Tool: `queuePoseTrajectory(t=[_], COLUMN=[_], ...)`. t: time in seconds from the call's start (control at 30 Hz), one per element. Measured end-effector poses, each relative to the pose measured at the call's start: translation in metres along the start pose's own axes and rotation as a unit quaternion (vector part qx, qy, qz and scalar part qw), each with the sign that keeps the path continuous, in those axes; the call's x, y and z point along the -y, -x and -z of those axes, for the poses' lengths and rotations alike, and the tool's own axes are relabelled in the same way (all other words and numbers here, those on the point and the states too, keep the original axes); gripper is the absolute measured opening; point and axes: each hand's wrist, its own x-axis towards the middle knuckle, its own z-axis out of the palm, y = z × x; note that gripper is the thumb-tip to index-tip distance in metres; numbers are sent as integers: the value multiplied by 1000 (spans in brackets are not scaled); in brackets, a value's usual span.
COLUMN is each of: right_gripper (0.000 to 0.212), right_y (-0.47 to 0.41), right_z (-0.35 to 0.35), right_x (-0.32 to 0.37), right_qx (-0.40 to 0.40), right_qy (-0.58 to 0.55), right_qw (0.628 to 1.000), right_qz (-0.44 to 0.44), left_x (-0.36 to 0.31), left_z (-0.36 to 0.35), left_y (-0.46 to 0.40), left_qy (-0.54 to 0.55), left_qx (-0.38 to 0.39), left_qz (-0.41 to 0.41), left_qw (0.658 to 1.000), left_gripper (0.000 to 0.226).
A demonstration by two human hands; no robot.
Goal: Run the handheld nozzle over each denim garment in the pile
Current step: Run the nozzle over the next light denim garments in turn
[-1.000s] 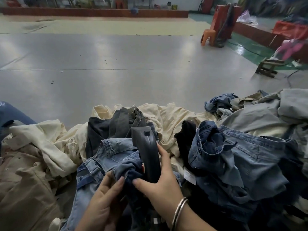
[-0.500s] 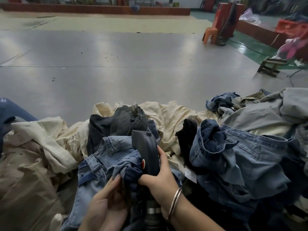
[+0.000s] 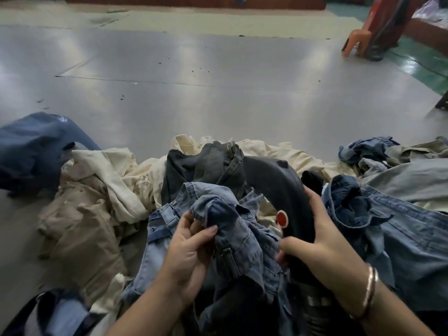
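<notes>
Head view looks down on a heap of clothes spread over a grey floor [image 3: 218, 69]. Near the middle, the left hand [image 3: 191, 246] pinches a bunched fold of a light blue denim garment [image 3: 232, 229] between thumb and fingers, lifting it slightly off the pile. Just to its right, the right hand [image 3: 322, 241] wraps around a black handheld nozzle [image 3: 278, 187], thumb on the near side and fingers curled over the far side; a red round button [image 3: 282, 218] sits on the nozzle just left of the hand. A metal bangle [image 3: 369, 294] circles the right wrist. The nozzle's curved head rises beside the denim fold, touching the cloth. Cream fabric [image 3: 114, 175] and tan cloth [image 3: 80, 234] lie left, darker blue jeans [image 3: 400, 229] right, an orange stool [image 3: 356, 42] far right.
</notes>
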Motion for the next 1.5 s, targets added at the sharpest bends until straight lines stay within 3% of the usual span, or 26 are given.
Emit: queuePoseTrajectory(t=[0.1,0.27,0.43,0.6,0.83,1.1,1.37,1.5], right_gripper=[87,87,85,86,85,81,77,77], right_y=[15,27,20,13,18,6,12,9], right_z=[6,-4,-4,-1,-11,-9,-20,-24], right_x=[11,6,-3,-1,1,-4,-4,-7], right_qx=[93,164,134,51,143,56,144,115], right_qy=[57,119,109,63,116,85,115,113], right_qw=[994,979,984,997,983,994,982,986], right_qz=[2,-25,-39,-12,-20,-28,-42,-41], left_x=[-1,0,4,4,3,11,0,6], left_z=[0,-1,7,9,11,6,16,16], left_y=[-2,-6,-10,-12,-11,-4,-18,-15], left_qy=[-45,-120,-150,-171,-193,-196,-203,-224], left_qx=[-13,-20,-23,-35,-50,-41,-82,-64], left_qz=[-22,-54,-59,-53,-61,-54,-60,-55], left_qw=[999,991,987,983,978,978,974,971], left_gripper=[48,45,38,38,38,38,40,42])
